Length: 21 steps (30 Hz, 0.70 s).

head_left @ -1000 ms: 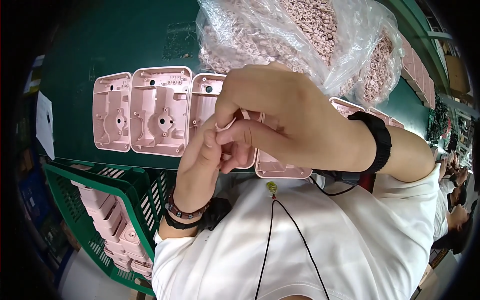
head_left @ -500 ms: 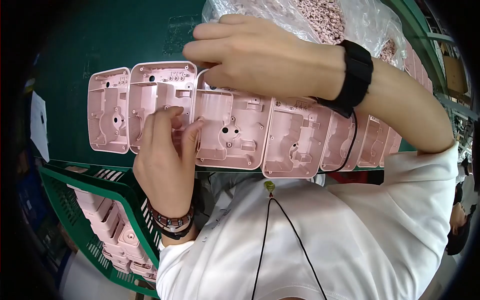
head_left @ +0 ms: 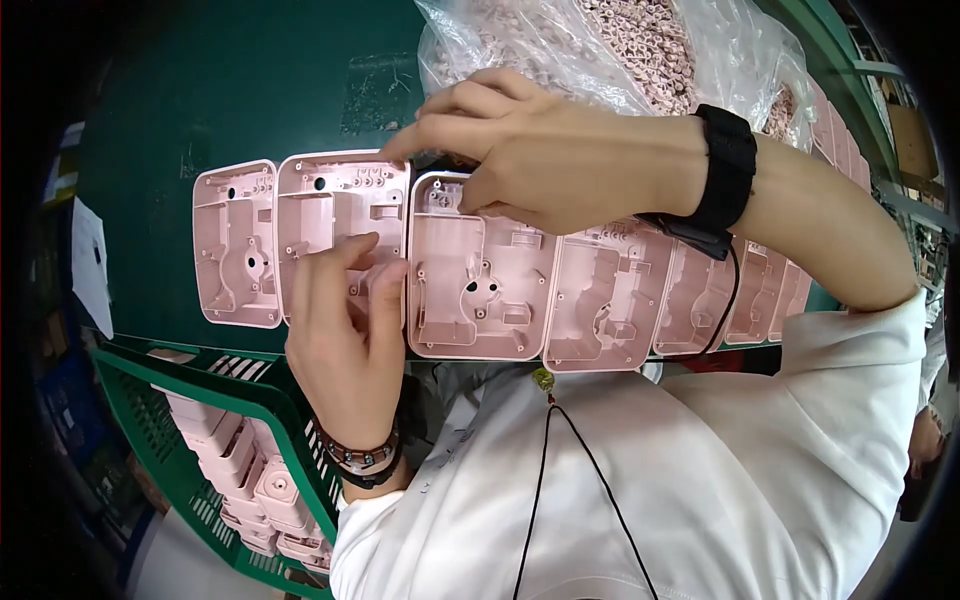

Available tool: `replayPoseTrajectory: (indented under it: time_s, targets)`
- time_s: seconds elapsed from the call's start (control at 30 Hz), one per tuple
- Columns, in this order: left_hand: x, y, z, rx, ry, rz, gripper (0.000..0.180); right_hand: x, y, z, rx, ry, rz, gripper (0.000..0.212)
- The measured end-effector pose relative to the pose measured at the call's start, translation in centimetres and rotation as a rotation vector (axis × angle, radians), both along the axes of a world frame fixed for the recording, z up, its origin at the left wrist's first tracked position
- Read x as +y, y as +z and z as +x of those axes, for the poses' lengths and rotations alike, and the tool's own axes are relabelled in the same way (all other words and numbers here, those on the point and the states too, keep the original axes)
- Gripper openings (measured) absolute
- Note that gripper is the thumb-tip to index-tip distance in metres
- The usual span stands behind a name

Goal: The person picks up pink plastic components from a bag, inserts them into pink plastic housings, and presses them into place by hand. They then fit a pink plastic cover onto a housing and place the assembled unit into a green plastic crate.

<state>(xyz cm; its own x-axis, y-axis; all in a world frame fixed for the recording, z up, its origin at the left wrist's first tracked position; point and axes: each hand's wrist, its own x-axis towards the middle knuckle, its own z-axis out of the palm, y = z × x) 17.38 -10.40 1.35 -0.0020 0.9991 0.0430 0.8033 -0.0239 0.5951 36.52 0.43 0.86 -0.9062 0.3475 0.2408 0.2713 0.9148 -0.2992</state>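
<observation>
A row of pink plastic housings, open side up, runs across the green tabletop. My left hand (head_left: pixel 350 340) rests over the second housing (head_left: pixel 310 210) from the left, its curved fingers inside and its thumb near the right wall, with a gap between them. Above the far edge of the third housing (head_left: pixel 450 265), my right hand (head_left: pixel 510 150) has its fingers apart. Its thumb dips toward that housing's far left corner, and its index fingertip is by the second housing's far right corner. A small pale piece (head_left: pixel 440 199) shows in the third housing's corner.
Clear plastic bags of small pink parts (head_left: pixel 640 45) lie at the back. More housings (head_left: pixel 610 300) continue to the right, crossed by a black cord (head_left: pixel 725 310). At lower left stands a green crate (head_left: pixel 280 400) of pink pieces. A white paper sheet (head_left: pixel 90 265) is at far left.
My right hand has gone from closed fingers to spread ones, uncovering the third housing's far left corner. The left thumb has drawn back from the seam between the second and third housings.
</observation>
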Motion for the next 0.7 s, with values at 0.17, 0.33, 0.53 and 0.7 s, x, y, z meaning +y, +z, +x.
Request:
replayPoseTrajectory:
  time_s: [0.17, 0.33, 0.53, 0.7]
  targets:
    - [-0.4, 0.0, -1.5, -0.653, 0.017, 0.089, 0.033, 0.0, 1.7, -0.1, 0.248, -0.206, -0.228, 0.008]
    - [0.8, 2.1, 0.9, -1.798, 0.345, -0.363, 0.048, -4.0, 4.5, -1.9, 0.312, -0.195, -0.289, 0.014]
    - [0.8, 1.5, 1.2, -2.163, 0.188, -0.603, 0.053, -6.2, 3.3, -3.7, 0.305, -0.250, -0.025, 0.012]
    - [0.8, 1.7, 1.3, -2.141, 0.205, -0.590, 0.053, -5.5, 2.9, -3.7, 0.367, -0.197, 0.006, 0.011]
